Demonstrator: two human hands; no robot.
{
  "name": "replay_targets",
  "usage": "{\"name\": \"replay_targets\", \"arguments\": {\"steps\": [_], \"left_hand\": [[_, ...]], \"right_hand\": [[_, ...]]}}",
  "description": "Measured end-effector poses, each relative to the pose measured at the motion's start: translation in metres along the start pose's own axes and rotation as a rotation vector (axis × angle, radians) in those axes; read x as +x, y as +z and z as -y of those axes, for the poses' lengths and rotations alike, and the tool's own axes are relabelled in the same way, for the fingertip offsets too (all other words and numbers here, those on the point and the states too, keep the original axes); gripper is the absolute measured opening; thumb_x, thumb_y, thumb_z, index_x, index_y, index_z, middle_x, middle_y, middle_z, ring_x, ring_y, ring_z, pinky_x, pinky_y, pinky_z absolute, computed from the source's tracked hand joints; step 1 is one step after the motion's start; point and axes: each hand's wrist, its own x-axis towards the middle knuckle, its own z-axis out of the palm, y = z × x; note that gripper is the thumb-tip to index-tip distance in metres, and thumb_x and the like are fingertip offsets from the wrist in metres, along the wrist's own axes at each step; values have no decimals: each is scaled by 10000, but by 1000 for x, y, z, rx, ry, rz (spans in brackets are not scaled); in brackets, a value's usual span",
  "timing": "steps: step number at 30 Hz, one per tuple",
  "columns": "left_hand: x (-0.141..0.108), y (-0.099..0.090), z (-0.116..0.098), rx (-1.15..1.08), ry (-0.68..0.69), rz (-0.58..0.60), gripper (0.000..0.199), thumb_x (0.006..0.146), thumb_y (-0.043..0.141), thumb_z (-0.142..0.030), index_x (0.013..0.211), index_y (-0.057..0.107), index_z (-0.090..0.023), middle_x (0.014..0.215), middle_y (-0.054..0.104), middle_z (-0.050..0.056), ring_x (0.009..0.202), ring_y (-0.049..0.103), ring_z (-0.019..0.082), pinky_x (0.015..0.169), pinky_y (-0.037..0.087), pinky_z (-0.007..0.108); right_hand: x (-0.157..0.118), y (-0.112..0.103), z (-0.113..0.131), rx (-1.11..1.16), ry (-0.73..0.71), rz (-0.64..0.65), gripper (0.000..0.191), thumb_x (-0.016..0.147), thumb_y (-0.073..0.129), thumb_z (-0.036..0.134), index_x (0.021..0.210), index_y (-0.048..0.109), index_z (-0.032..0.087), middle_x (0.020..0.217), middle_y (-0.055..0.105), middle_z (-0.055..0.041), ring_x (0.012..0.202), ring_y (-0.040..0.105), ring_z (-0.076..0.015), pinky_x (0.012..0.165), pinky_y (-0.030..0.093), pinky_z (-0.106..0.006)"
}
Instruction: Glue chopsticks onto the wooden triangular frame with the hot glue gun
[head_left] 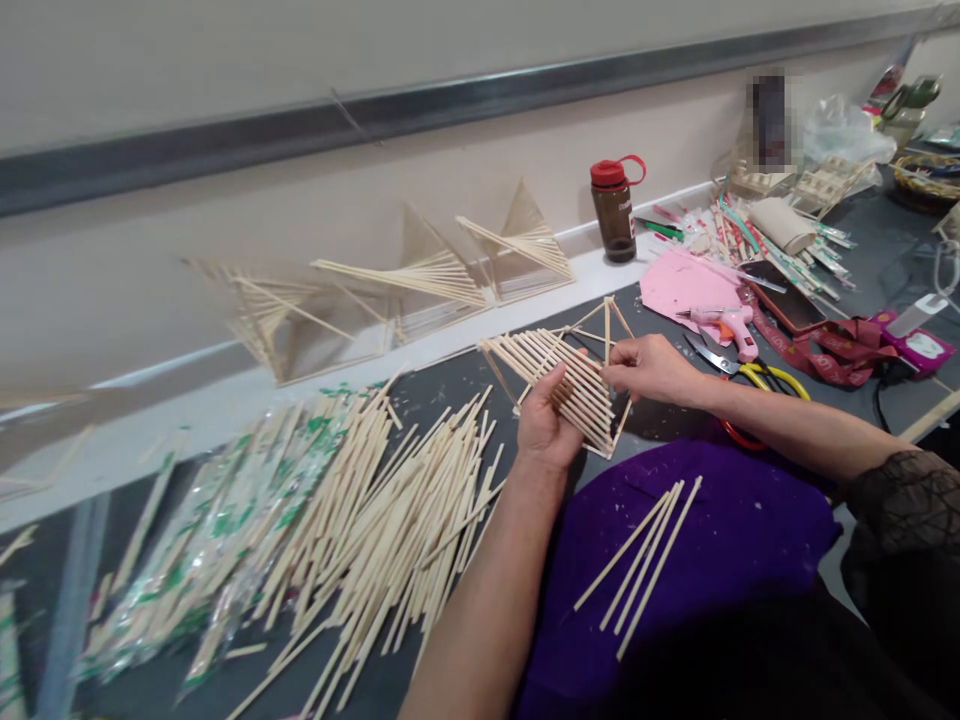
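Note:
A frame built of pale wooden chopsticks (544,352), with a slanting row of parallel sticks across it, is held up over the table. My left hand (551,420) grips its near side, thumb on top of the row and the other fingers mostly hidden beneath. At the frame's right side, my right hand (651,370) is closed with fingertips pinched against the edge; whether a small piece sits between them cannot be seen. Several loose chopsticks (649,560) lie on the purple cloth (735,520) in my lap.
Left of my arm is a heap of loose chopsticks (405,500) beside wrapped packets (225,510). Finished-looking stick frames (420,280) lean along the wall. To the right are scissors (750,372), a pink glue gun (724,322), a phone (780,295) and a red-lidded bottle (615,215).

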Motion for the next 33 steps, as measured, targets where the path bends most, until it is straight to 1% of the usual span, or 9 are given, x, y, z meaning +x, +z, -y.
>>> {"name": "replay_targets", "arguments": {"steps": [6, 10, 15, 19, 24, 26, 28, 30, 33], "left_hand": [[1, 0, -2, -13, -20, 3, 189, 827, 583, -209, 895, 707, -84, 703, 728, 59, 593, 680, 150, 604, 568, 252], [1, 1, -2, -11, -22, -4, 194, 818, 582, -196, 902, 704, -71, 685, 720, 56, 573, 670, 146, 583, 559, 247], [1, 1, -2, -20, -19, -12, 205, 832, 550, -205, 885, 705, -82, 707, 731, 69, 628, 695, 160, 666, 584, 272], [2, -2, -2, 28, -29, 12, 226, 835, 554, -246, 891, 705, -87, 725, 737, 93, 662, 713, 192, 668, 593, 296], [4, -3, -3, 38, -21, -1, 236, 834, 559, -244, 907, 714, -82, 713, 734, 99, 650, 711, 193, 645, 598, 289], [5, -2, -3, 38, -15, -15, 220, 812, 601, -248, 902, 716, -83, 718, 735, 98, 658, 713, 193, 643, 598, 278], [4, 0, -4, 49, -8, -25, 217, 805, 617, -258, 900, 715, -90, 725, 737, 94, 657, 713, 193, 621, 598, 271], [3, 3, -5, 61, -9, -41, 226, 829, 587, -265, 893, 714, -89, 719, 734, 94, 645, 709, 190, 594, 595, 266], [1, 6, -5, 76, -11, -63, 265, 874, 519, -262, 872, 713, -82, 703, 728, 97, 625, 703, 187, 574, 592, 264]], "right_hand": [[1, 1, -2, 2, -7, -5, 175, 789, 557, 229, 636, 563, 145, 564, 552, 36, 475, 508, -60, 503, 341, -199], [0, 0, -2, 3, -11, -3, 185, 796, 552, 250, 647, 576, 144, 582, 576, 23, 477, 514, -63, 503, 346, -208], [-8, -11, -2, 18, -14, -8, 212, 806, 565, 317, 711, 633, 140, 626, 630, 1, 495, 549, -72, 523, 392, -215], [-22, -35, -12, 46, 21, -100, 261, 811, 567, 380, 745, 651, 141, 635, 642, -11, 472, 559, -83, 480, 396, -214], [-42, -83, -43, 38, 129, -319, 257, 778, 595, 389, 712, 629, 143, 630, 640, -15, 450, 544, -87, 448, 386, -206], [-50, -105, -58, -45, 167, -435, 261, 784, 586, 389, 722, 636, 141, 631, 646, -23, 465, 551, -98, 466, 398, -211], [-58, -123, -71, -193, 222, -528, 251, 795, 563, 357, 752, 666, 132, 625, 652, -27, 490, 562, -106, 509, 413, -217], [-62, -135, -81, -365, 308, -551, 267, 806, 552, 342, 791, 704, 123, 622, 660, -31, 533, 579, -119, 551, 413, -222], [-61, -137, -87, -574, 430, -460, 336, 830, 549, 399, 831, 744, 126, 681, 695, -60, 651, 628, -156, 584, 395, -231]]}}
